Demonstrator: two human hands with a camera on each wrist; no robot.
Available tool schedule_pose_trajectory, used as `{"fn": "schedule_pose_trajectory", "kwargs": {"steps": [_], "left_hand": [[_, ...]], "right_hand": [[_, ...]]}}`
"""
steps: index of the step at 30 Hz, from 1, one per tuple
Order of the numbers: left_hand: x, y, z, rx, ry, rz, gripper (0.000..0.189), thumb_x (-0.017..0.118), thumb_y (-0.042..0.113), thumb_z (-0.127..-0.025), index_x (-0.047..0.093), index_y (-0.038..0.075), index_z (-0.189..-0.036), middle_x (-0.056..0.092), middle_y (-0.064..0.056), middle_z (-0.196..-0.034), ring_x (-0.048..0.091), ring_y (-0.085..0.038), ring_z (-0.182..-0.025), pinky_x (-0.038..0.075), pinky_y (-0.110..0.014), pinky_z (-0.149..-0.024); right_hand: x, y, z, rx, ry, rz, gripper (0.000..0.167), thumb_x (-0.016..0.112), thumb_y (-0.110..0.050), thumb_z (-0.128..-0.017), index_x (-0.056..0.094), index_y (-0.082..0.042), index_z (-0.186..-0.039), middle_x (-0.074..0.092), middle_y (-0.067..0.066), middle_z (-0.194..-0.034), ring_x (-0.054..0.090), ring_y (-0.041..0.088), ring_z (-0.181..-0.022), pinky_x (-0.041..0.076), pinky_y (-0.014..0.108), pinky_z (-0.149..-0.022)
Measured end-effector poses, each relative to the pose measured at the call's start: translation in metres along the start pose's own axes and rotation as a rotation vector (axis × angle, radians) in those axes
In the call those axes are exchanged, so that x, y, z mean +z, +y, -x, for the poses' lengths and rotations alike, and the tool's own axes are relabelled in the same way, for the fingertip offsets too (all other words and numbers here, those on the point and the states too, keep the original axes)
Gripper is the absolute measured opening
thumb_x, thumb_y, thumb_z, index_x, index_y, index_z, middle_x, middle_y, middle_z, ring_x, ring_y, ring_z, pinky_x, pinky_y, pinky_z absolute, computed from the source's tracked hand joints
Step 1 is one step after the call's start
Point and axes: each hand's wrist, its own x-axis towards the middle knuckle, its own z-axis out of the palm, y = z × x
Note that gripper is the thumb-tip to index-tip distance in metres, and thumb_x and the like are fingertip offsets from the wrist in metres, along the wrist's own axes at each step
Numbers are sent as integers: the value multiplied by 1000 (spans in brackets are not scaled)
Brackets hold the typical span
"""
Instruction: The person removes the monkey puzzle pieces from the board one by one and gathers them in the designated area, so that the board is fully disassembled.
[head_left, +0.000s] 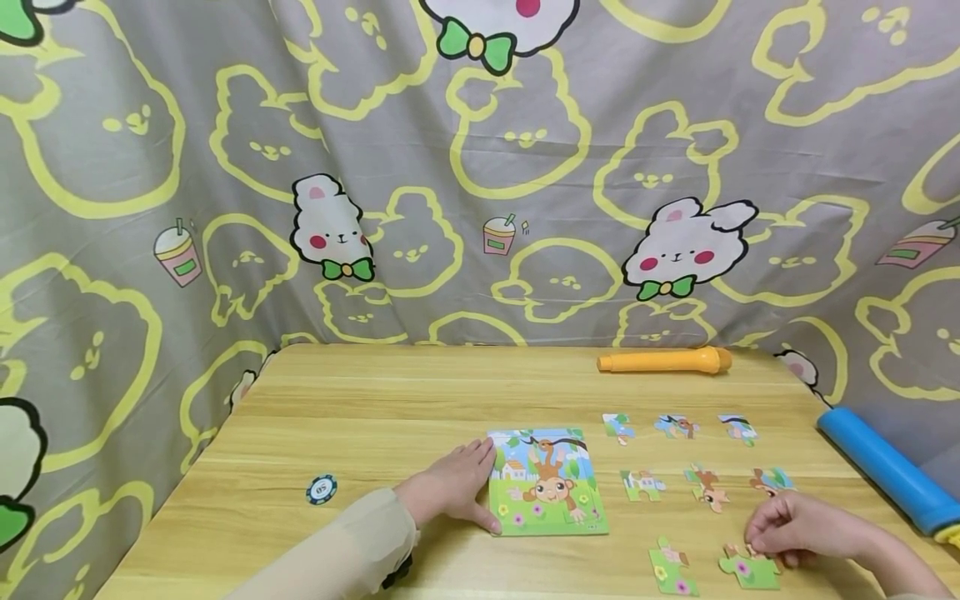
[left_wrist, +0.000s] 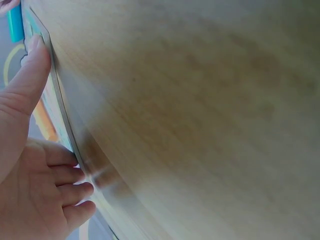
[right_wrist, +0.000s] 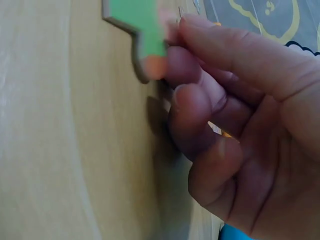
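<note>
A square monkey puzzle board [head_left: 551,483], its picture whole, lies flat on the table. Along its left side rests my left hand [head_left: 459,485], fingers straight at the upper edge and thumb on the lower corner; the left wrist view shows the thumb [left_wrist: 36,70] against the board's edge. At the lower right, my right hand [head_left: 795,529] pinches a green puzzle piece [head_left: 750,571] with a pink flower between thumb and forefinger. In the right wrist view that piece [right_wrist: 137,20] shows close over the table, the other fingers curled below it.
Several loose puzzle pieces lie in rows right of the board, among them a green corner piece [head_left: 672,568] and a monkey-face piece [head_left: 707,487]. An orange toy microphone [head_left: 663,361] lies at the back, a blue tube [head_left: 885,467] at the right edge, a poker chip [head_left: 322,489] at left.
</note>
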Motion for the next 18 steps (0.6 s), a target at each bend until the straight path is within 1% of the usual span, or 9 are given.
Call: {"fn": "schedule_pose_trajectory", "kwargs": {"steps": [2,4,8,10,12,14,15,17,18], "left_hand": [[1,0,0,1,1,-3,105,64,65,-68,28,0,-143,21,-14,-149,19,-27,-136,20,-35,-108],[1,0,0,0,2,-2,105,64,65,-68,28,0,-143,21,-14,-149,19,-27,-136,20,-35,-108],[0,0,1,-3,2,0,105,64,65,-68,28,0,-143,21,-14,-149,19,-27,-136,19,-35,-108],[-1,0,2,-3,2,2,105,64,64,-68,28,0,-143,21,-14,-149,19,-27,-136,19,-35,-108],[-1,0,2,-2,3,0,104,64,64,-69,28,0,-143,21,-14,-149,19,-27,-135,20,-35,-108],[-1,0,2,0,5,0,104,64,64,-69,28,0,-143,21,-14,-149,19,-27,-135,19,-35,-108],[-1,0,2,1,5,-1,104,64,64,-69,28,0,-143,21,-14,-149,19,-27,-135,19,-35,-108],[-1,0,2,1,2,0,105,64,64,-69,28,0,-143,21,-14,-149,19,-27,-136,19,-35,-108],[-1,0,2,1,0,2,105,64,64,-69,28,0,-143,20,-14,-149,19,-27,-136,19,-35,-109]], "right_hand": [[0,-1,0,0,9,6,17,47,4,-91,64,8,-92,42,24,-59,47,-1,-53,20,19,-33],[0,-3,-1,-6,19,15,17,47,4,-91,63,8,-93,49,14,-58,48,-1,-54,20,20,-34],[1,-10,-5,-29,53,55,15,48,3,-91,62,8,-95,60,-3,-68,50,-1,-57,24,24,-34],[1,-15,-12,-47,60,82,15,49,2,-91,61,9,-97,60,2,-66,50,-1,-58,27,27,-34],[2,-21,-20,-54,65,102,16,49,1,-92,60,10,-98,58,3,-65,49,-1,-57,29,26,-35],[4,-27,-30,-63,78,120,16,49,1,-92,59,11,-100,57,5,-65,47,0,-55,28,29,-35],[6,-31,-36,-68,84,125,17,49,1,-92,59,12,-101,57,7,-66,46,2,-53,27,32,-35],[12,-38,-46,-73,109,143,19,50,0,-92,57,14,-103,57,6,-68,42,7,-50,28,35,-37],[14,-42,-52,-79,119,156,20,50,-1,-93,56,14,-105,56,10,-69,40,10,-49,29,37,-38]]}}
